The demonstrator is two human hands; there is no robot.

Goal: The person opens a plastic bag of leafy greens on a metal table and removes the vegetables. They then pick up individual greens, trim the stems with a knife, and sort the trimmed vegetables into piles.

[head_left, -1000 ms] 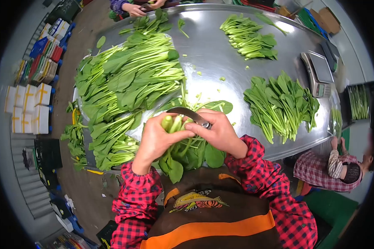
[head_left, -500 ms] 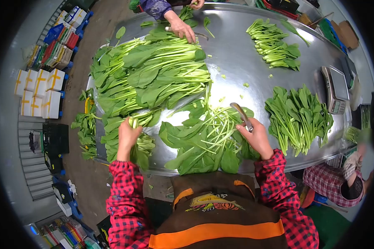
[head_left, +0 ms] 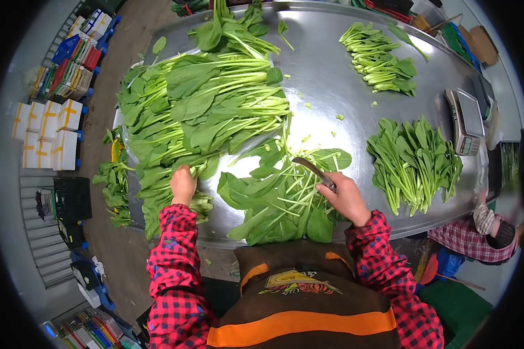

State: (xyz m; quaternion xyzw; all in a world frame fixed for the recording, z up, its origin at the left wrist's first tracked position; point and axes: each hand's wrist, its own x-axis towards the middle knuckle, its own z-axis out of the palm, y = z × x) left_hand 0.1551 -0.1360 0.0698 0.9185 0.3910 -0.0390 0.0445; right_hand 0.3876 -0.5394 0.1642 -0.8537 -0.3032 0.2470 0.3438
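Observation:
My right hand [head_left: 344, 199] is closed around the handle of a curved knife [head_left: 314, 170], its blade pointing left over a loose heap of trimmed leaves and stalks [head_left: 268, 200]. At the near left edge of the big pile of leafy greens [head_left: 227, 104], my left hand [head_left: 183, 185] has its fingers curled in on green stalks; the fingertips are partly hidden. To the right of the knife lies a fanned bunch of greens [head_left: 414, 166], apart from my hand.
Another row of greens [head_left: 381, 61] lies on the far part of the metal table [head_left: 326, 75]. A digital scale [head_left: 466, 122] stands at the right edge. Beyond the lower right edge is a person in a checked garment [head_left: 471, 238]. White boxes [head_left: 46, 134] are stacked at left.
The knife and my right hand have shifted left over the loose leaves. My left hand has turned on the stalks. The co-worker's hand across the table has gone, and greens there stand raised.

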